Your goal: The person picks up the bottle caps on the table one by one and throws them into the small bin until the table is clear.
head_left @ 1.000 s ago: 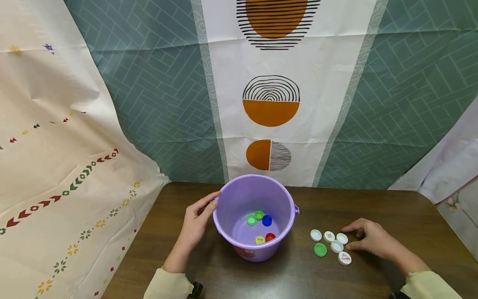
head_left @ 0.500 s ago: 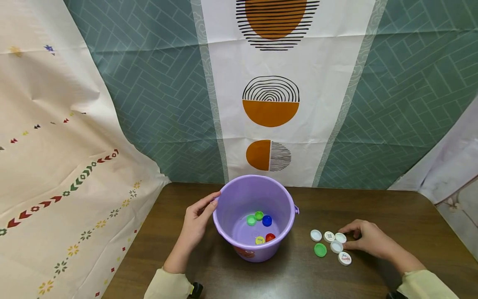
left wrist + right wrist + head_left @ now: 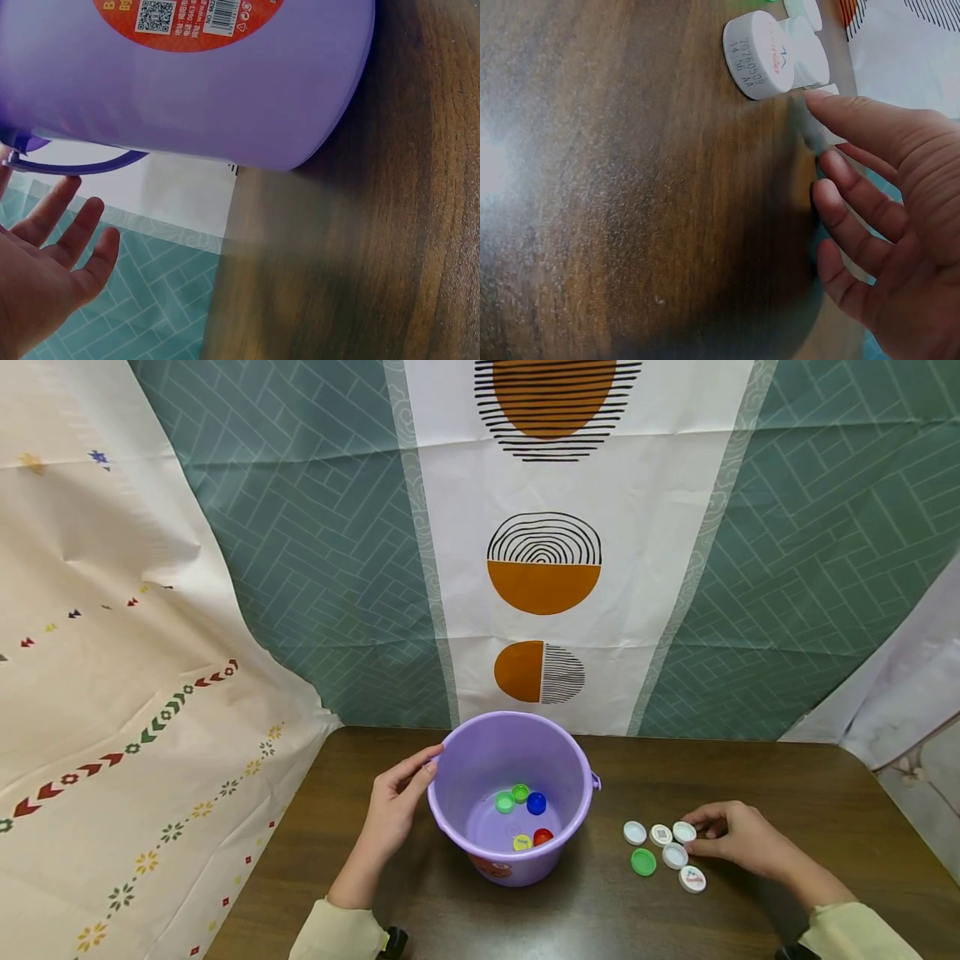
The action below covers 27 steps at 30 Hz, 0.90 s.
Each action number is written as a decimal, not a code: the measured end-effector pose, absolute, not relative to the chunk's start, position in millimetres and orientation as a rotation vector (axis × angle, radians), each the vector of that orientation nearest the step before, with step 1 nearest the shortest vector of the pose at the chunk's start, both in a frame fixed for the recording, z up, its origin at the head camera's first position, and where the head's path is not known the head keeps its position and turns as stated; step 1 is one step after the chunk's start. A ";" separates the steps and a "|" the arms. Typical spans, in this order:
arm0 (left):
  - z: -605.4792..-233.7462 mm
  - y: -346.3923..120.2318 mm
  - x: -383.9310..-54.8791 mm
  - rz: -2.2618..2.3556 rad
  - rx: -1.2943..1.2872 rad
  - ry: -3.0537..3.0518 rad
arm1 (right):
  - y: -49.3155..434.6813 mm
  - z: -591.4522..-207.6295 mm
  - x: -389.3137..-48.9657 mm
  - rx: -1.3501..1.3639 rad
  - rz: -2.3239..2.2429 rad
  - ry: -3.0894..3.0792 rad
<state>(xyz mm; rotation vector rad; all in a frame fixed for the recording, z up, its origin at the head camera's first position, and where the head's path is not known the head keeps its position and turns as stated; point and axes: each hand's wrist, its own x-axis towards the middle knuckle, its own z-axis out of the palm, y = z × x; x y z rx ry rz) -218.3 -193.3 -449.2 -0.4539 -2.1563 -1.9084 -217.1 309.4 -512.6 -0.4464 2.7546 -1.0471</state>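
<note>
With left grip [image 3: 393, 797], holds a smooth purple plastic bucket [image 3: 510, 745] by its round rim [image 3: 510, 713]; with right grip [image 3: 738, 839], pinches a round white cap [image 3: 684, 832]. Just past the right grip, on wood-grained desk [image 3: 600, 914]: other white caps [image 3: 634, 832], shallow green disc [image 3: 643, 862].
</note>
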 end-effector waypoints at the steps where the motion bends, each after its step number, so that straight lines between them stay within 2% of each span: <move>1: -449.1 -193.3 -218.4 -1.907 -0.454 -2.157 | 310.0 -512.6 -217.4 -0.445 -1.063 2.748; 14: -447.1 -193.0 -218.4 -1.902 -0.463 -2.161 | 306.9 -489.5 -220.2 -0.290 -1.318 2.699; 27: -448.5 -193.5 -217.0 -1.908 -0.442 -2.170 | 289.0 -465.9 -228.1 -0.309 -1.399 2.826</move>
